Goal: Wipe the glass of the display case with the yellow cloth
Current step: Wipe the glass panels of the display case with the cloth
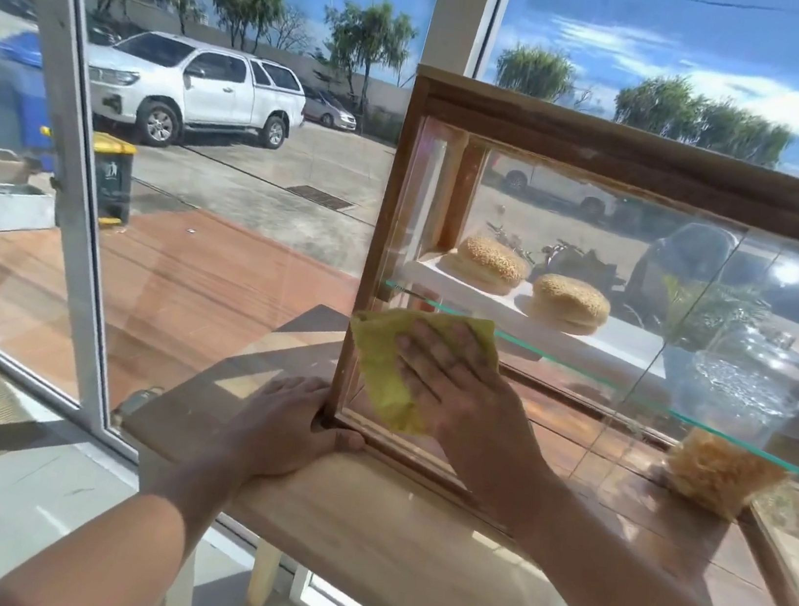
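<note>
A wood-framed display case point(664, 157) with glass sides stands on a wooden table. My right hand point(457, 388) lies flat on the yellow cloth point(380, 367) and presses it against the front glass point(594, 289) at its lower left corner. My left hand point(288, 420) grips the bottom left corner of the case's frame, thumb along the lower rail. Part of the cloth is hidden under my right hand.
Inside the case, two sesame buns point(569, 303) sit on a white shelf, above a glass shelf point(582, 374), with a glass jar point(745, 382) and a bag of snacks point(717, 476). The wooden table point(357, 517) stands against large windows point(210, 173); a car park lies outside.
</note>
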